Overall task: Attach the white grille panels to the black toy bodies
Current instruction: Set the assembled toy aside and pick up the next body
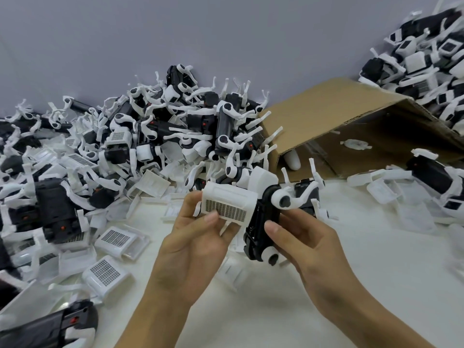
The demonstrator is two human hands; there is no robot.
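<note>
White plastic everywhere, basically. The bench (326,285) is a pale off-white surface, and most of its left and back side is buried under a big heap of black toy bodies (175,126) with white legs sticking out in all directions. There's a second heap (426,59) up in the far right corner, against the grey wall. Between the two lies a brown cardboard box (339,116) tipped on its side, open end facing me, with a couple of white bits inside.

Loose white grille panels (105,272) are scattered on the bench at lower left, just beside the big heap, some with the grid face up.

Now the bit I'm holding, right in the middle above the bench: my left hand (200,237) grips a white grille panel (229,204), thumb on the grid face and fingers curled behind it. My right hand (303,244) grasps a black toy body (263,222), thumb pressed on its black frame. The panel's right edge is touching the body's end.

No brand, label or writing I can read on any of it, the box included.
</note>
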